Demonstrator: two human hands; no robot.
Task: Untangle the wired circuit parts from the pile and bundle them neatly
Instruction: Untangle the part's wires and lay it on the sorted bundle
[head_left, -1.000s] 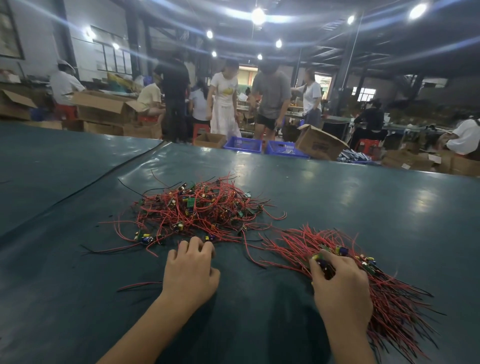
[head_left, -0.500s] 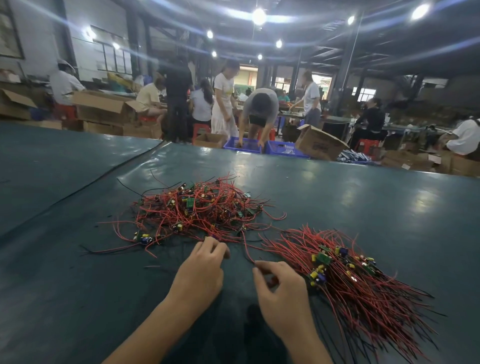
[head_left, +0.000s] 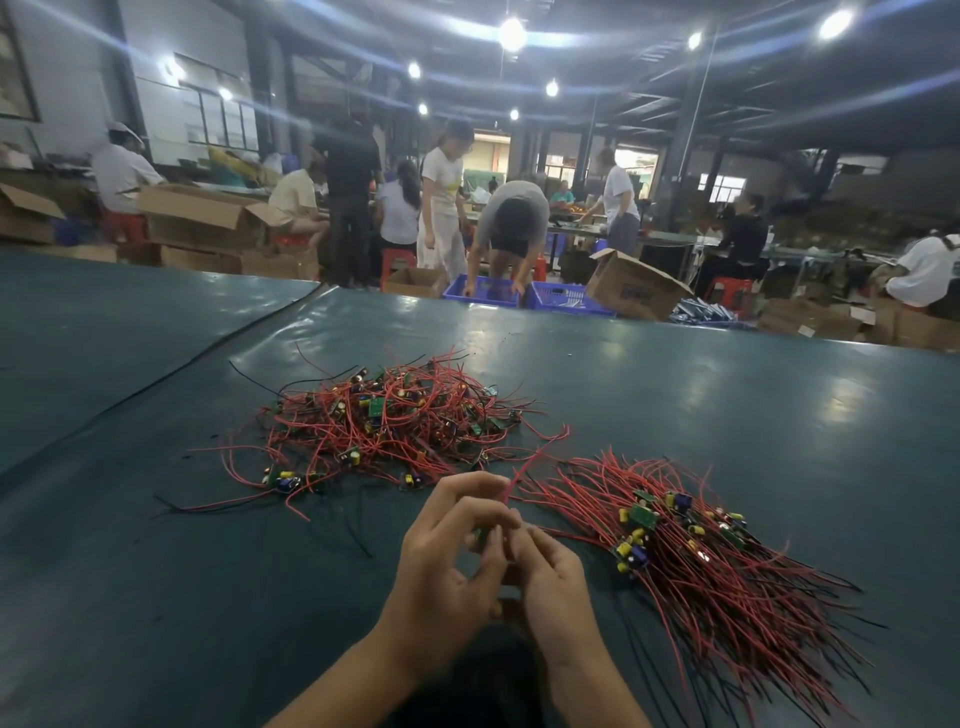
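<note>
Bright ceiling lights (head_left: 512, 34) hang over a dim hall where workers (head_left: 511, 228) stand among cardboard boxes (head_left: 636, 286) and 2 blue crates (head_left: 566, 301) beyond the far edge. The glossy dark teal table (head_left: 727, 415), with a seam (head_left: 208, 353) across its left side, carries a tangled pile (head_left: 384, 426) of red-wired circuit parts at centre and a straightened bundle (head_left: 717, 561) on the right. Nearer, the left hand (head_left: 441, 582) and right hand (head_left: 556, 592) meet, each grip pinching 1 circuit part (head_left: 479, 536) whose red wire (head_left: 522, 467) rises between them.

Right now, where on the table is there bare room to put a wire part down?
Bare table lies left of the left hand, nearer than the tangled pile, and beyond the neat bundle. Between the heaps it is crowded.
</note>
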